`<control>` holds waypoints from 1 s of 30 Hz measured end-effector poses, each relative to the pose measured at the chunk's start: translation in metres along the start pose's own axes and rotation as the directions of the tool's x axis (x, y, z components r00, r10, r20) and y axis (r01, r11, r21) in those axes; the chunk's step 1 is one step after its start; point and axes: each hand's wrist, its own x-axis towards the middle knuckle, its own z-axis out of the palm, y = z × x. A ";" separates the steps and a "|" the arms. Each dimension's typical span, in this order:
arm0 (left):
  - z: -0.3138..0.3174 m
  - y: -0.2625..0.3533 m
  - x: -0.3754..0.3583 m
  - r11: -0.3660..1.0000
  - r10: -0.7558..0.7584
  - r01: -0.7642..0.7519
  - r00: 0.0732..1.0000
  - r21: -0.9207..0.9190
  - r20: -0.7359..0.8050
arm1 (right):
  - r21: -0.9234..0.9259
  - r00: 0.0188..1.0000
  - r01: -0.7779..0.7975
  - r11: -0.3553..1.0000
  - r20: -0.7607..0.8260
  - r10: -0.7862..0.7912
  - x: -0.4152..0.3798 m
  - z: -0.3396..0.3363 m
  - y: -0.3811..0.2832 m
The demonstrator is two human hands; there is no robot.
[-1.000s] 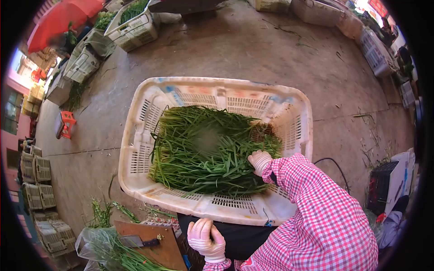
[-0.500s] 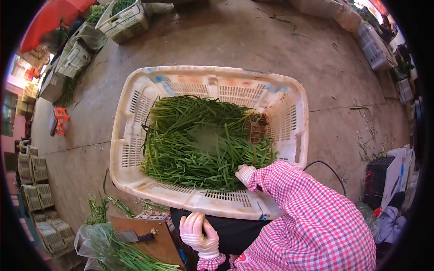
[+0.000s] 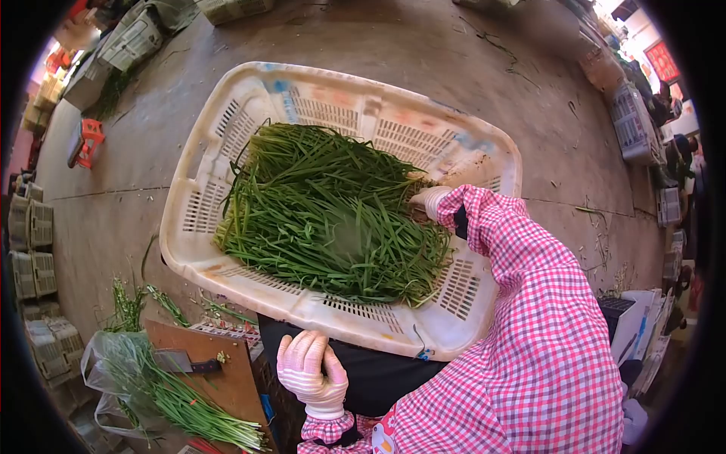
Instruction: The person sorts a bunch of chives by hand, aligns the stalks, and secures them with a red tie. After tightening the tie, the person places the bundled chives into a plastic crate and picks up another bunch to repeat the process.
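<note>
A white plastic crate (image 3: pixel 227 129) sits in front of me and holds a flat pile of green chives (image 3: pixel 325 212). My right hand (image 3: pixel 429 200), in a white glove and a pink checked sleeve, reaches into the crate and rests on the far right end of the pile; whether its fingers grip any stalks I cannot tell. My left hand (image 3: pixel 308 371), also gloved, is curled loosely below the crate's near rim, over dark cloth on my lap, with nothing in it.
A wooden board (image 3: pixel 219 371) at lower left carries a cleaver (image 3: pixel 181 363), with a clear bag of chives (image 3: pixel 151 393) beside it. Stacked crates (image 3: pixel 34 242) line the left edge, more crates (image 3: pixel 635 121) stand at right, and a small red stool (image 3: pixel 87 140) sits on the concrete floor.
My right hand has moved from the near right edge of the chive pile up to its far right end. The view has tilted down and the crate looks closer.
</note>
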 end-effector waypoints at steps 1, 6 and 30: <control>0.000 0.000 0.000 1.000 0.002 -0.002 1.000 -0.006 0.011 | -0.384 0.989 0.089 0.919 -0.073 -0.126 -0.021 0.007 0.006; 0.000 -0.003 0.000 1.000 0.007 -0.007 1.000 -0.013 0.010 | -0.998 0.984 0.060 0.019 0.056 -0.169 -0.080 0.033 0.007; -0.005 -0.003 -0.006 0.994 0.072 -0.080 0.992 -0.076 -0.102 | -0.937 0.949 0.099 0.335 -0.012 -0.315 -0.195 0.080 0.049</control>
